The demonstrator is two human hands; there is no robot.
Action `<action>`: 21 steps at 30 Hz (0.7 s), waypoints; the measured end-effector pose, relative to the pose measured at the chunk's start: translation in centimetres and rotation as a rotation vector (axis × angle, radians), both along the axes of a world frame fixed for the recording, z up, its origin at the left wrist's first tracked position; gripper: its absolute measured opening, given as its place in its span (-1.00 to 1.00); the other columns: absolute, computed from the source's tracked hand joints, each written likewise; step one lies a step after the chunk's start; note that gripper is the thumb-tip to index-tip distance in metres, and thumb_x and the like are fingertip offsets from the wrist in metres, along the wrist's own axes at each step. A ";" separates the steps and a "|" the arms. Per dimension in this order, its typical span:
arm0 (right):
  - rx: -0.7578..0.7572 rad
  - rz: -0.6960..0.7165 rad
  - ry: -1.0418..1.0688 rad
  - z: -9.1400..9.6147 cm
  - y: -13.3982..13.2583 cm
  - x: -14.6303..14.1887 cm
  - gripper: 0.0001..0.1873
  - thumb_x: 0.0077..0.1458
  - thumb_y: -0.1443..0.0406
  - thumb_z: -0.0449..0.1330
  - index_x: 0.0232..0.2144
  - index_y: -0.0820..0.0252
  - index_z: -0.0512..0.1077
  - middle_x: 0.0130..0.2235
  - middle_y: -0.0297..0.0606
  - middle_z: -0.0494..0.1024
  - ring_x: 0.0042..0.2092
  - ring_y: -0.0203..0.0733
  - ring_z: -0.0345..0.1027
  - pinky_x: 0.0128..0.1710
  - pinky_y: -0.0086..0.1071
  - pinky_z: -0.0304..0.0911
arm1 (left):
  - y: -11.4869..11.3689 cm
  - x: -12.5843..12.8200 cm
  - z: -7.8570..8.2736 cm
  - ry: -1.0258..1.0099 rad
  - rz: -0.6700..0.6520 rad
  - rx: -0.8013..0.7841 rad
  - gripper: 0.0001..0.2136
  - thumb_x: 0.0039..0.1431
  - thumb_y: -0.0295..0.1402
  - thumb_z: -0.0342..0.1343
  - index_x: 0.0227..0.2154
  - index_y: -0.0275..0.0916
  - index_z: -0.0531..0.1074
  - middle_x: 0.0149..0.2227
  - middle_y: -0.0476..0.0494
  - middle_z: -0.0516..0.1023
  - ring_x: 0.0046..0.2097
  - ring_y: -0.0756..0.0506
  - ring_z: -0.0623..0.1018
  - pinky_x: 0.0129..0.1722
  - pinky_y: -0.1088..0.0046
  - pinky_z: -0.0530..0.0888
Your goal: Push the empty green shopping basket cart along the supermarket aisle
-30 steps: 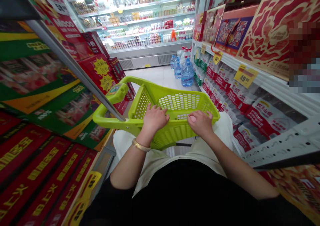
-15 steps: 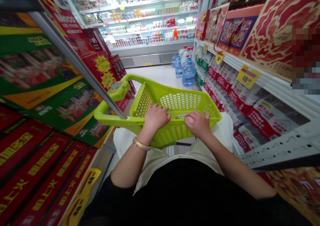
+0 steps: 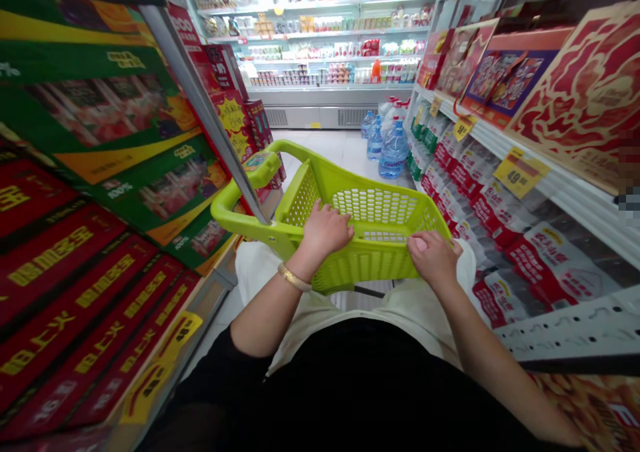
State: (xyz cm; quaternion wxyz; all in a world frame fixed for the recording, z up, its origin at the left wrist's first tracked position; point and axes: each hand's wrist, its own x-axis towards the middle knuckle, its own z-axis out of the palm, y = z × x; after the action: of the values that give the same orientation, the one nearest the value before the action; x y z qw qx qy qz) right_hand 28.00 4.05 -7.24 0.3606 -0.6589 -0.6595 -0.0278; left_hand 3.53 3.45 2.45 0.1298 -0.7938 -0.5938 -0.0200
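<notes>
While both hands sit on the near rim, the lime-green shopping basket point(image 3: 373, 207) is at frame centre, tilted, nothing visible inside. Left edge: stacked red gift boxes point(image 3: 75, 292) lower left, green juice cartons point(image 3: 125, 139) above them, yellow price tags point(image 3: 177, 335) on the shelf lip. A grey shelf upright point(image 3: 210, 115) runs diagonally from top left down to the basket's folded handle point(image 3: 240, 202). Left hand point(image 3: 325, 231): fingers curled over the rim's left part, gripping it; gold bracelet point(image 3: 294, 279) on the wrist. Right hand point(image 3: 434, 257): closed on the rim's right corner, thumb on top. White apron or skirt point(image 3: 400, 309) below the basket, black top point(image 3: 360, 385) at bottom centre. Upper centre: chilled display case point(image 3: 325, 45) at the aisle end, large water bottles point(image 3: 393, 151) on the floor just right of it. Right side: red-and-white bagged goods point(image 3: 540, 265) on the lower shelf, a yellow "49" price tag point(image 3: 520, 172), red patterned gift boxes point(image 3: 575, 92) on top.
</notes>
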 end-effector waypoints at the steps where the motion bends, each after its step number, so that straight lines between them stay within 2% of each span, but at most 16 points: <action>1: 0.008 0.026 -0.006 0.1 -0.1 -0.6 -0.76 0.16 0.19 0.11 -0.36 0.11 0.56 -0.24 -0.25 0.60 -0.16 -0.10 0.39 0.16 -0.05 -0.09 | 0.0 0.0 0.0 -0.002 0.001 -0.004 -0.66 0.35 -0.18 -0.02 -0.10 -0.20 0.62 -0.15 -0.28 0.68 -0.01 -0.29 0.57 0.23 -0.06 0.23; 9: 0.053 0.339 -0.035 2.0 -0.5 -7.4 -0.84 0.18 0.23 0.19 -0.35 0.08 0.57 -0.26 -0.30 0.62 -0.18 -0.16 0.40 0.19 -0.12 -0.16 | 0.3 0.1 -0.4 -0.011 0.014 0.020 -0.67 0.33 -0.17 0.01 -0.12 -0.21 0.63 -0.15 -0.28 0.68 0.00 -0.28 0.58 0.25 -0.03 0.20; 12: 0.065 0.401 -0.060 2.6 -0.5 -9.2 -0.85 0.18 0.24 0.19 -0.34 0.07 0.57 -0.27 -0.31 0.62 -0.17 -0.16 0.40 0.19 -0.13 -0.16 | 0.3 0.1 -0.4 -0.021 0.022 0.002 -0.67 0.33 -0.18 0.02 -0.11 -0.22 0.64 -0.15 -0.29 0.68 0.00 -0.27 0.58 0.25 -0.03 0.20; 16: 0.063 0.395 -0.069 2.4 -0.5 -8.8 -0.82 0.18 0.24 0.15 -0.31 0.06 0.57 -0.24 -0.30 0.63 -0.18 -0.17 0.41 0.20 -0.13 -0.16 | 0.3 0.0 -0.5 -0.032 0.015 0.007 -0.66 0.32 -0.19 0.04 -0.11 -0.26 0.64 -0.15 -0.32 0.68 -0.01 -0.27 0.58 0.22 -0.02 0.24; 21: 0.035 0.265 -0.021 1.1 -0.1 -4.9 -0.78 0.16 0.19 0.13 -0.33 0.08 0.56 -0.21 -0.27 0.64 -0.15 -0.12 0.41 0.21 -0.08 -0.13 | 0.3 0.0 -0.4 -0.043 0.009 0.011 -0.65 0.31 -0.19 0.03 -0.10 -0.25 0.65 -0.16 -0.33 0.68 -0.02 -0.29 0.58 0.19 -0.01 0.25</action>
State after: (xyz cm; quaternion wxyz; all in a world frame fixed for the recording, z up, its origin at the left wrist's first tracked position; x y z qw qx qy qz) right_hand 23.13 3.97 -6.15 0.3655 -0.5593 -0.7441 0.0016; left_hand 3.58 3.76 2.07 0.1211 -0.7899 -0.5999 -0.0398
